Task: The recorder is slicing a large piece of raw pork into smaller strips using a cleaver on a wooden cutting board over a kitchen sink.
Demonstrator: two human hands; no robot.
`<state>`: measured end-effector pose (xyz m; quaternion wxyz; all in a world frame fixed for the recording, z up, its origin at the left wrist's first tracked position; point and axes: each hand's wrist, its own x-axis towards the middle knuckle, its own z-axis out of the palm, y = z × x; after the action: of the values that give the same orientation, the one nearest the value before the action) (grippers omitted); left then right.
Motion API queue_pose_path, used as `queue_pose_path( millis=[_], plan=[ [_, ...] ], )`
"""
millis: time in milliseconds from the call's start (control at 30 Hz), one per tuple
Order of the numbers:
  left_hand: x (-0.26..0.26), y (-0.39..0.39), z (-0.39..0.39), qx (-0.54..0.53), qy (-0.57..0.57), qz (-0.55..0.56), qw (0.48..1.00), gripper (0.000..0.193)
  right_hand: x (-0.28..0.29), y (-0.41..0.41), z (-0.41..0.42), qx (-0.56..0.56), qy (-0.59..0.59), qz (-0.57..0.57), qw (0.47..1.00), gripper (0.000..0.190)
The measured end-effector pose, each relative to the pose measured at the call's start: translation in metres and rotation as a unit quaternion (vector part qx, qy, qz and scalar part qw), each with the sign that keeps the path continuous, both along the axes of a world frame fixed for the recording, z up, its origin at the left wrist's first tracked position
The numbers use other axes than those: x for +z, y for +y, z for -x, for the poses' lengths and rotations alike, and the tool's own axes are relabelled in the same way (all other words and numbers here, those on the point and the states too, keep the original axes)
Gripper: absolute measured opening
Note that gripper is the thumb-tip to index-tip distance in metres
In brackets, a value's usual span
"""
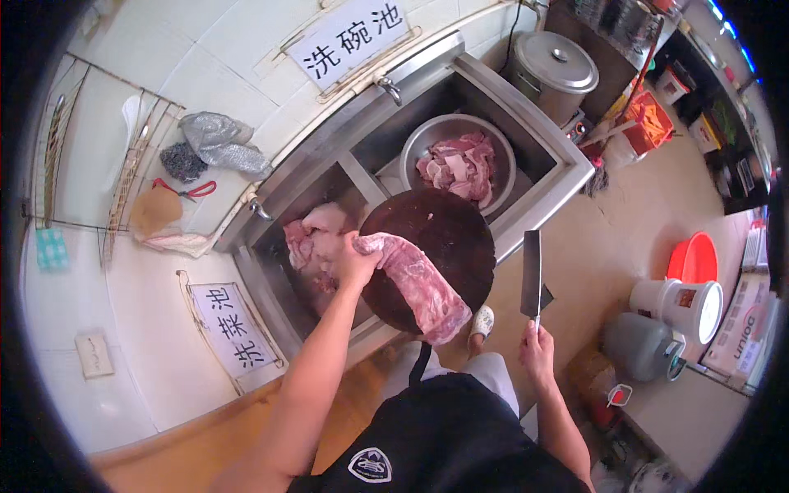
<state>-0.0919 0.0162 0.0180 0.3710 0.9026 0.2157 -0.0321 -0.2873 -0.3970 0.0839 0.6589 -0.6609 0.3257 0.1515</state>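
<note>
My left hand (359, 260) grips one end of a long slab of raw meat (419, 283), which lies over a round dark chopping board (456, 237). The slab's other end reaches the board's near edge. Off to the right, apart from the board, my right hand (536, 351) is closed round the handle of a cleaver (531, 274), its blade pointing away from me. Behind the board, a steel bowl (410, 145) holds cut pieces of raw meat (459, 166). More raw meat (317, 240) lies in the left sink basin, partly hidden by my left hand.
The board rests across the steel double sink (558, 185), below two taps (389, 89). A lidded steel pot (555, 68) stands beyond it. On the floor at right are a red basin (693, 259), white buckets (703, 311) and a gas cylinder (641, 345). A wire rack hangs at left.
</note>
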Motion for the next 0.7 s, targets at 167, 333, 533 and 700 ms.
queue_pose_path(
  millis=[167,333,533,700],
  plan=[
    [0.028,-0.027,-0.052,-0.236,-0.153,0.073,0.957,0.064,0.008,0.012,-0.001,0.035,0.017,0.029,0.999,0.046],
    [0.017,-0.036,-0.097,-0.201,-0.112,-0.02,0.973,0.07,0.013,0.024,-0.007,0.081,-0.008,0.08,0.994,0.047],
    [-0.016,-0.011,-0.087,-0.172,-0.097,0.099,0.975,0.074,0.033,0.081,-0.058,0.115,-0.058,0.104,0.986,0.037],
    [-0.038,-0.006,-0.091,-0.077,-0.073,0.257,0.96,0.058,0.056,0.144,-0.133,0.233,-0.054,0.207,0.949,0.038]
  ],
)
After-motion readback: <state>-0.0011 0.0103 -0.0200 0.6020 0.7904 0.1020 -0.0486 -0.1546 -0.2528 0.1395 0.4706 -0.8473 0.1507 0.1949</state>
